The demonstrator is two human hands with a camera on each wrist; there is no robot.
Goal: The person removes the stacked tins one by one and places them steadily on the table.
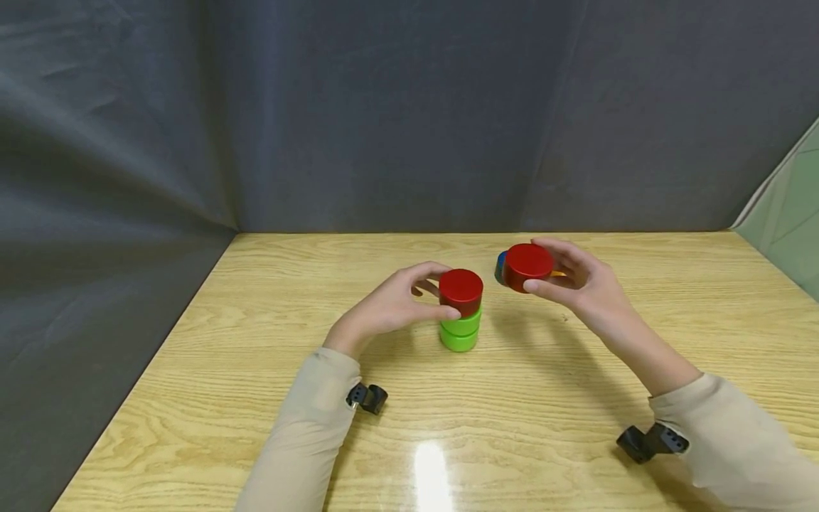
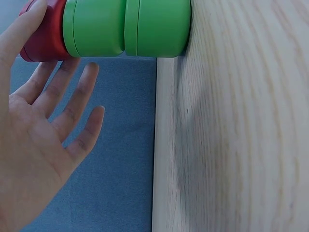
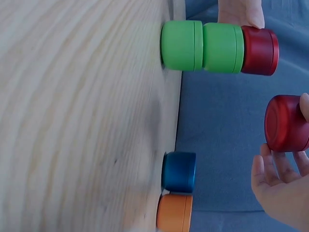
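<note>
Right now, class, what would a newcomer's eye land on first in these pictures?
Mid-table stands a stack of round blocks: two bright green cylinder blocks topped by a red cylinder block, which the left hand grips. To its right, the right hand holds a second red cylinder block in the air, above a blue round block and an orange round block.

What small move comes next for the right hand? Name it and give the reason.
Probably carry the second red block left and set it on the stack. The right hand holds it lifted off the table, while the left hand steadies the red block topping two green blocks, leaving its top face clear.
</note>
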